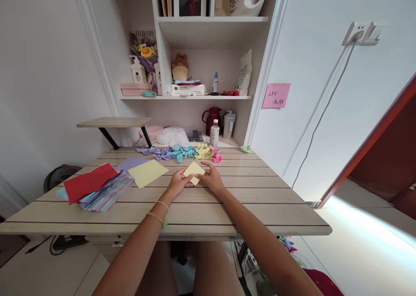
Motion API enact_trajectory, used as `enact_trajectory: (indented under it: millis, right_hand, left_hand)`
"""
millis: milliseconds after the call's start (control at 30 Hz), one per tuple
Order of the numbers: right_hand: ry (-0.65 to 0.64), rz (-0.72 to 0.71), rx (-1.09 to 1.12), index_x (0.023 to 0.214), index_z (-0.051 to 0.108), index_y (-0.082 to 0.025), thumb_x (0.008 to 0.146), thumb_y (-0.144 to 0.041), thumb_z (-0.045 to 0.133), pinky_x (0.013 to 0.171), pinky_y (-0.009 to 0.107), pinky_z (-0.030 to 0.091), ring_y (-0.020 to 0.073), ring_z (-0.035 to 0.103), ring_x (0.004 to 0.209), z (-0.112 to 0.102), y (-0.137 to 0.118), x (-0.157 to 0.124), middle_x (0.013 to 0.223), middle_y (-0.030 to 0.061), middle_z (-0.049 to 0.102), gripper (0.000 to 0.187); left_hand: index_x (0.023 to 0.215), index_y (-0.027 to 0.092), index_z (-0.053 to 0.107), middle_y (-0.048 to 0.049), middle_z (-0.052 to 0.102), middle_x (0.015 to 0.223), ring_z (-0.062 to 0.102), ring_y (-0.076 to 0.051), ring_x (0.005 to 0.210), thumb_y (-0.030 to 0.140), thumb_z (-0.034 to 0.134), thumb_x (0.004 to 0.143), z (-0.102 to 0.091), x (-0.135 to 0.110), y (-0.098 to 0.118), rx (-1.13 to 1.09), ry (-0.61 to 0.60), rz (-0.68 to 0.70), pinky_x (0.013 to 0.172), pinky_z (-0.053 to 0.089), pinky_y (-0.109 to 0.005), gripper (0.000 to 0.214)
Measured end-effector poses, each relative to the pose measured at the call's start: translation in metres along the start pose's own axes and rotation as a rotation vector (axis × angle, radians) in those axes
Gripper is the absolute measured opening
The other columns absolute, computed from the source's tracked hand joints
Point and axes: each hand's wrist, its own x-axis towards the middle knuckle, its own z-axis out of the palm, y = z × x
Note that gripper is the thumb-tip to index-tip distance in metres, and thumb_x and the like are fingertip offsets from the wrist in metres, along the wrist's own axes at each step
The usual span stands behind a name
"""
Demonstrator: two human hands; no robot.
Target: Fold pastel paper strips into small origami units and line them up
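A small yellow folded paper [194, 171] lies on the wooden table [227, 209] in front of me. My left hand [178, 184] pinches its lower left edge with closed fingers. My right hand [211, 178] presses and grips its right edge, fingers curled onto it. Both hands meet at the paper near the middle of the table.
A stack of coloured paper sheets [104, 187] with a red sheet [87, 181] and a loose yellow sheet [147, 172] lies to the left. A row of folded paper shapes [180, 152] sits behind, a green one [245, 148] apart. Bottles, a jug and shelves stand at the back.
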Motion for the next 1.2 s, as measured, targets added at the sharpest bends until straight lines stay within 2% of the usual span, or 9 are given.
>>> enact_trajectory:
  millis: [167,267,367,433,500,767,933,1033,1200]
  right_hand:
    - [-0.015,0.060,0.041,0.114,0.045,-0.020,0.044,-0.025,0.080,0.054,0.023,0.047,0.0122,0.058,0.055,0.004,0.004,-0.002,0.061,-0.0051,0.061,0.079]
    - [0.019,0.107,0.100,0.100,0.053,-0.018,0.044,-0.026,0.081,0.058,0.026,0.049,0.0128,0.058,0.055,0.005,0.004,-0.002,0.058,-0.0051,0.061,0.063]
    - [0.010,0.175,0.185,0.074,0.058,-0.016,0.047,-0.031,0.080,0.062,0.029,0.052,0.0147,0.060,0.058,0.005,0.003,-0.002,0.059,-0.0013,0.063,0.038]
    - [-0.010,0.202,0.229,0.062,0.056,-0.016,0.048,-0.034,0.079,0.065,0.030,0.052,0.0157,0.061,0.060,0.005,0.002,-0.001,0.059,0.0006,0.064,0.032]
    - [-0.021,0.210,0.268,0.057,0.055,-0.017,0.050,-0.036,0.078,0.067,0.031,0.052,0.0165,0.062,0.063,0.005,0.001,0.000,0.060,0.0010,0.064,0.031]
    - [-0.019,0.199,0.332,0.055,0.057,-0.016,0.052,-0.035,0.077,0.070,0.031,0.053,0.0166,0.063,0.067,0.000,-0.003,0.001,0.063,0.0019,0.065,0.028]
    - [-0.045,0.204,0.298,0.067,0.065,-0.014,0.059,-0.038,0.073,0.069,0.031,0.052,0.0177,0.063,0.070,-0.004,-0.005,0.002,0.065,0.0060,0.067,0.027]
    - [-0.004,0.175,0.272,0.070,0.066,-0.014,0.060,-0.040,0.071,0.066,0.030,0.051,0.0175,0.062,0.068,-0.004,-0.004,0.003,0.063,0.0054,0.066,0.029]
    - [0.138,0.140,0.166,0.065,0.064,-0.014,0.059,-0.049,0.067,0.058,0.028,0.048,0.0170,0.059,0.063,-0.005,0.000,0.005,0.060,0.0026,0.063,0.035]
  left_hand:
    - [0.098,0.008,0.057,-0.0098,0.068,0.079,0.066,-0.017,0.071,0.028,0.072,0.064,-0.001,0.001,-0.002,-0.020,0.041,0.023,0.072,0.055,-0.030,0.042]
    - [0.094,0.007,0.060,-0.0101,0.069,0.078,0.066,-0.018,0.072,0.028,0.073,0.063,0.000,0.000,-0.001,-0.037,0.032,0.016,0.071,0.056,-0.030,0.039]
    - [0.092,0.006,0.062,-0.0102,0.069,0.076,0.066,-0.019,0.069,0.025,0.074,0.062,0.000,-0.001,0.000,-0.051,0.047,0.006,0.068,0.056,-0.030,0.038]
    - [0.090,0.006,0.062,-0.0103,0.069,0.074,0.067,-0.018,0.068,0.024,0.075,0.061,0.001,-0.001,0.001,-0.062,0.077,0.004,0.068,0.056,-0.030,0.037]
    - [0.088,0.005,0.062,-0.0107,0.069,0.074,0.067,-0.018,0.067,0.023,0.075,0.061,0.001,-0.001,0.002,-0.078,0.105,0.000,0.069,0.056,-0.030,0.035]
    - [0.089,0.005,0.062,-0.0166,0.068,0.089,0.066,-0.023,0.083,0.024,0.065,0.072,0.002,-0.005,0.008,-0.250,0.003,-0.099,0.077,0.053,-0.035,0.025]
    - [0.090,0.006,0.063,-0.0170,0.068,0.093,0.065,-0.023,0.086,0.023,0.062,0.075,0.001,-0.005,0.007,-0.280,-0.031,-0.109,0.080,0.051,-0.035,0.022]
    - [0.093,0.007,0.062,-0.0164,0.068,0.092,0.065,-0.022,0.086,0.023,0.064,0.074,-0.001,-0.004,0.006,-0.246,-0.055,-0.113,0.080,0.052,-0.034,0.025]
    - [0.094,0.007,0.062,-0.0164,0.069,0.087,0.067,-0.021,0.079,0.021,0.072,0.066,-0.001,-0.005,0.003,-0.042,-0.170,-0.161,0.072,0.053,-0.029,0.034]
